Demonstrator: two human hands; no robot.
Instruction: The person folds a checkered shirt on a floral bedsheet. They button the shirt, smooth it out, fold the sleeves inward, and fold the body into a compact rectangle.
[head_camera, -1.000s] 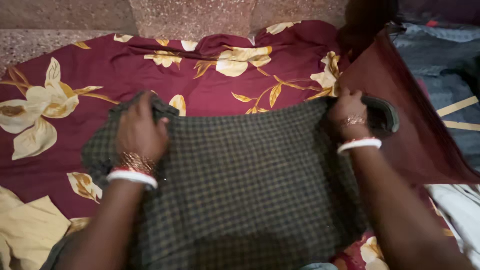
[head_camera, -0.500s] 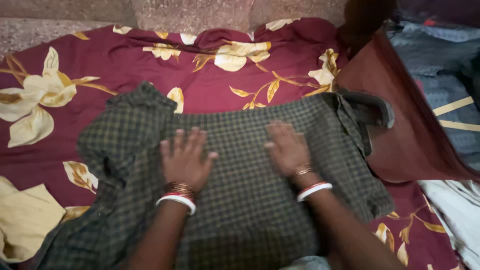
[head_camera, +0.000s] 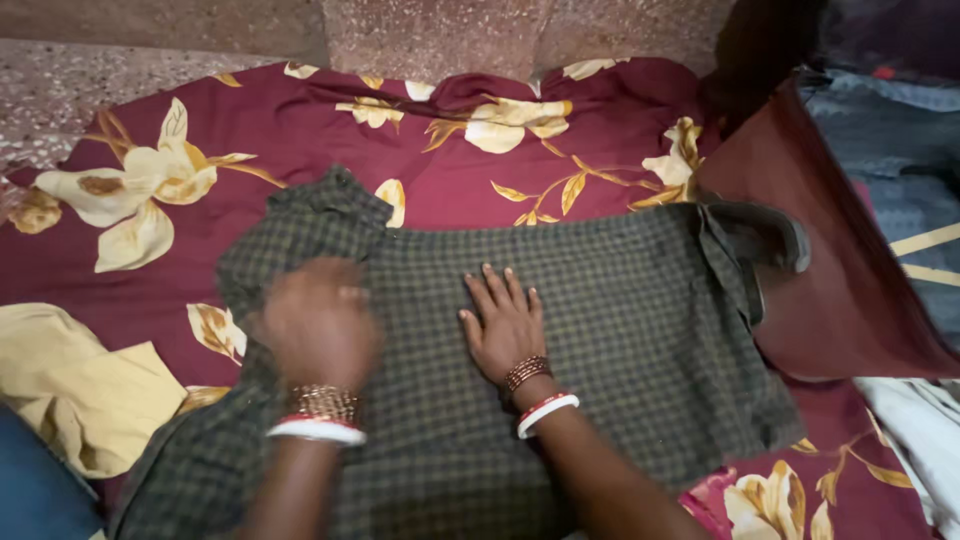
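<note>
both hands, left (head_camera: 318, 325) (blurred) and right (head_camera: 505, 325), flat, palms down on checked shirt (head_camera: 620, 330).

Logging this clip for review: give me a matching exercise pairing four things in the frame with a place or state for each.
Things:
1. right hand
2. left hand
3. yellow cloth
4. checked shirt

Places or states:
A. crumpled at the left edge
B. flat, fingers spread, mid-shirt
C. spread over the maroon floral sheet
D. motion-blurred, on the shirt's left part

Pairs: 1-B, 2-D, 3-A, 4-C
</note>
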